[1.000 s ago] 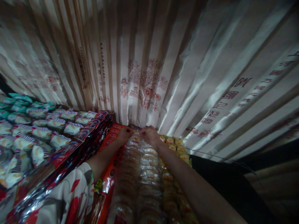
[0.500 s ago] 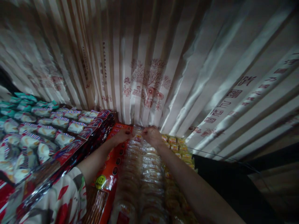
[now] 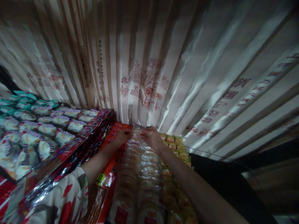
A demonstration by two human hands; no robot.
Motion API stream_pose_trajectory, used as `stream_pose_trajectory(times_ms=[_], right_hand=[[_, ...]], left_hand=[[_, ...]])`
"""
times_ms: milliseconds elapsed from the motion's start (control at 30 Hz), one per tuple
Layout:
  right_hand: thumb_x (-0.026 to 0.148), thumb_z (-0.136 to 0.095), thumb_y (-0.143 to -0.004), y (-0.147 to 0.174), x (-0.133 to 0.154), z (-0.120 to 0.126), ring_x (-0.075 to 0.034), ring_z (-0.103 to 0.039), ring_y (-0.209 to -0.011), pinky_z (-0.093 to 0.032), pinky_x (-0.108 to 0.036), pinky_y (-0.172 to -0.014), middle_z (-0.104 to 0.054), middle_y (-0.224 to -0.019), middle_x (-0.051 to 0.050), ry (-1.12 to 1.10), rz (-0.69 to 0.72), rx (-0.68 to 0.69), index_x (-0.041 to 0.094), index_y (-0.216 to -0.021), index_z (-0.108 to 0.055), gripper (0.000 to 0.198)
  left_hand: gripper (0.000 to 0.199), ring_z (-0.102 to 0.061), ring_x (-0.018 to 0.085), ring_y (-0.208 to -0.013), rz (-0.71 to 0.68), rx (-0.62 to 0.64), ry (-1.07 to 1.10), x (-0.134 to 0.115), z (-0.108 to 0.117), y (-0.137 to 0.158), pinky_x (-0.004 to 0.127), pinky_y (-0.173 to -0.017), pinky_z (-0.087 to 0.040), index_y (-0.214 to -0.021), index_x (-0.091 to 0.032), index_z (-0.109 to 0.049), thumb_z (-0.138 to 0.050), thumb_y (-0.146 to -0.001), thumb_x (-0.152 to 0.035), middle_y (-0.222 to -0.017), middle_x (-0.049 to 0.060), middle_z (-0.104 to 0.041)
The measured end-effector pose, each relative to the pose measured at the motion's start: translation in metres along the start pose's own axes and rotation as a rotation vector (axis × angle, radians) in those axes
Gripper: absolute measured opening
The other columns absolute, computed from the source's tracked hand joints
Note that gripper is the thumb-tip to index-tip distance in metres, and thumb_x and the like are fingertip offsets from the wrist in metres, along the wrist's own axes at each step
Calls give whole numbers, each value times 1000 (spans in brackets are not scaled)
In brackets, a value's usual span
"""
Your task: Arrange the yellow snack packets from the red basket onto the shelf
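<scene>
Two long rows of round, flat cakes or crackers in clear wrap (image 3: pixel 149 174) run away from me toward a curtain. At their far end my left hand (image 3: pixel 122 137) has its thumb and fingers pinched together, beside an orange-red package (image 3: pixel 109 165). My right hand (image 3: pixel 151 137) faces it from the other side, also pinched, over the far end of the right row. Clear wrap (image 3: pixel 136 133) shows between the two sets of fingertips. What the fingers grip is too small and dim to make out.
A pleated, printed curtain (image 3: pixel 144 37) hangs right behind the rows. To the left lie many white snack packets (image 3: pixel 46 130), green packets (image 3: pixel 25 99) and dark red packages (image 3: pixel 77 140). Small yellow packets (image 3: pixel 173 146) line the right side, next to a black surface (image 3: pixel 215 174).
Both hands stay pinched at the far end of the rows. The right fingertips have shifted slightly left. The whole view has moved a little.
</scene>
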State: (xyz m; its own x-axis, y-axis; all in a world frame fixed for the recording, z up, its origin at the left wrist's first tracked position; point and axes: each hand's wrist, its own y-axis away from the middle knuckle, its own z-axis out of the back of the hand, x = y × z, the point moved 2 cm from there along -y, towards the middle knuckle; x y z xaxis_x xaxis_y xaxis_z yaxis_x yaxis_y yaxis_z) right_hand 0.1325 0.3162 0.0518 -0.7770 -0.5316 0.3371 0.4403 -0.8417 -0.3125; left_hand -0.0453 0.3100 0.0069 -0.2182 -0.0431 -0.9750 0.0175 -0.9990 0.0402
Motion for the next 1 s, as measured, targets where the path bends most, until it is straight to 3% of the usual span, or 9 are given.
stream_pose_trajectory(times_ms=[200, 400, 533, 667, 867, 1000], right_hand=[[22, -63, -74, 3, 9, 4, -18, -55, -86, -39, -27, -84, -66, -77, -6, 121, -90, 25, 19, -70, -71, 9], [25, -60, -75, 3, 14, 2, -20, -56, -88, -39, -28, -85, -68, -79, -6, 155, -167, 38, 20, -72, -71, 12], [25, -60, -74, 3, 13, 1, -19, -56, -87, -38, -28, -86, -67, -78, -6, 149, -165, 20, 20, -70, -70, 11], [22, -63, -72, 3, 9, -5, -17, -57, -82, -39, -28, -85, -66, -74, -4, 106, -167, -29, 20, -68, -68, 8], [24, -69, -71, 11, 0, -7, -21, -55, -90, -42, -32, -83, -67, -81, -5, -89, -30, -270, 22, -75, -72, 6], [30, -74, -67, 19, -2, -8, -21, -55, -87, -42, -34, -83, -67, -76, -2, -124, 48, -206, 26, -69, -73, 5]], left_hand=[[8, -48, 9, -53, -17, -62, -72, -3, -2, 0, 19, -53, -37, -70, -14, -61, -59, -71, -22, -56, -4, -55], [18, -51, 11, -59, -19, -119, -188, -8, 11, 15, 20, -53, -36, -67, -14, -60, -60, -73, -30, -60, -2, -58], [34, -50, 11, -56, -3, -6, -165, -17, 19, 33, 21, -51, -35, -67, -13, -61, -55, -77, -45, -57, -1, -56], [19, -56, 12, -65, -4, 179, -34, -22, 17, 39, 22, -61, -41, -77, -13, -66, -62, -71, -30, -70, 2, -65], [5, -55, 13, -63, 4, 17, -56, -20, 9, 33, 24, -63, -41, -66, -13, -65, -60, -67, -15, -65, 1, -64], [4, -55, 13, -61, 7, -52, -49, -18, 5, 31, 25, -63, -41, -64, -14, -63, -60, -66, -14, -62, 0, -63]])
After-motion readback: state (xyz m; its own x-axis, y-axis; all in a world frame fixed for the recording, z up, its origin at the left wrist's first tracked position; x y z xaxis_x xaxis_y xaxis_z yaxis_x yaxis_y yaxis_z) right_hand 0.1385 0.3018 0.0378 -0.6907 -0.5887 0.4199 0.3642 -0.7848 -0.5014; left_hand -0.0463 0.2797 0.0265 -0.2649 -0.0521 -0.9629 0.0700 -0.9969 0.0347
